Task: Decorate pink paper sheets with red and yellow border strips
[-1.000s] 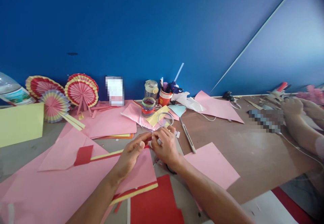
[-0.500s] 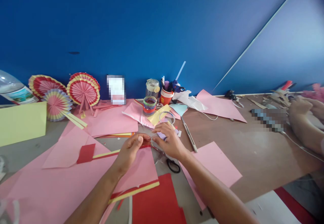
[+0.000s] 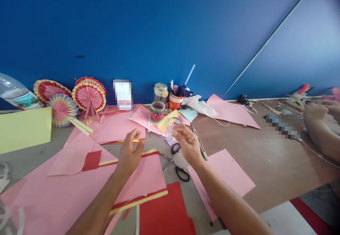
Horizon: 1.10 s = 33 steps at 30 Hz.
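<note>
Left hand (image 3: 129, 153) raised above a red-and-yellow paper strip (image 3: 111, 162), fingers loosely parted, thumb and forefinger apart, nothing visible between them. Right hand (image 3: 188, 143) just beside it, fingers curled downward near a clear tape ring (image 3: 174, 121); whether they grip anything cannot be told. Black-handled scissors (image 3: 182, 174) lie on the bench (image 3: 265, 157) directly below the right hand, beside a pink sheet (image 3: 143, 176). Another person's hand (image 3: 318, 129) rests at the far right.

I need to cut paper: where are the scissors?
Head view, centre: the scissors lie on the table just below the right hand, left of a pink sheet.
</note>
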Motion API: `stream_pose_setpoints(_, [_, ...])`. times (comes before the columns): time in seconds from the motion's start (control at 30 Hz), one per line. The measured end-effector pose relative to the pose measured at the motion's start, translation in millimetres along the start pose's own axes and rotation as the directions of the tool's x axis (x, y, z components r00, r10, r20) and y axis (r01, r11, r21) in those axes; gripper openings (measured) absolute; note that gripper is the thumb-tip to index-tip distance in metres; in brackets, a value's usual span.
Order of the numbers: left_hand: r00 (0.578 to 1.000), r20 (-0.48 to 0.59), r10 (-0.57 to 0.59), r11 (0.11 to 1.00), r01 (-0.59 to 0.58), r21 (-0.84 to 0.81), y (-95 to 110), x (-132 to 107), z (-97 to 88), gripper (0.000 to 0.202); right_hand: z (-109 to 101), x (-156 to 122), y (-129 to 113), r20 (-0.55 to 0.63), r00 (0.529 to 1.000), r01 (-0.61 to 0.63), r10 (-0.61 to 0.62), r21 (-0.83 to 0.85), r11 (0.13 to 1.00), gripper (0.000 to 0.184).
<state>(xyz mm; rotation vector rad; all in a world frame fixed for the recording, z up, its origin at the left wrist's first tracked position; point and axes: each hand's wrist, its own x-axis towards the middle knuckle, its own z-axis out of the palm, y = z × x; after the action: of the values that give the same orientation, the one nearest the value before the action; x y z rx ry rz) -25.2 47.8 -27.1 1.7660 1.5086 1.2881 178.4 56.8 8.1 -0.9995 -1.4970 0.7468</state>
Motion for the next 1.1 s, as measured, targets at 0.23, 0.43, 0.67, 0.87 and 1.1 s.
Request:
stream_pose_setpoints(0.23, [0.932,0.344,0.111,0.799,-0.289,0.527,-0.6,-14.3,9.2,0.02,5.4,-1.5,17.4,0.115,0.983,-0.15,0.146,0.03,0.988,0.048])
stream_pose_setpoints(0.43, [0.935,0.352,0.052,0.829,-0.237,0.507,5.8,-15.8,12.5,0.015,15.1,-6.6,14.6,0.133,0.974,-0.18,0.183,-0.038,0.983,0.017])
stream_pose_setpoints(0.67, [0.92,0.379,-0.101,0.9,-0.077,0.428,8.5,-4.7,4.4,0.004,21.1,-10.5,21.3,0.197,0.939,-0.315,0.283,0.158,0.936,0.029])
stream_pose_setpoints(0.87, [0.968,0.238,-0.08,0.966,0.016,0.258,7.2,2.2,-3.1,0.015,30.0,-19.8,14.1,0.295,0.907,-0.349,0.299,0.133,0.928,0.054])
stream_pose_setpoints(1.1, [0.962,0.265,-0.066,0.994,0.04,0.101,9.5,-1.3,-5.0,0.037,37.8,-23.6,11.2,0.268,0.88,-0.435,0.392,0.128,0.891,0.056])
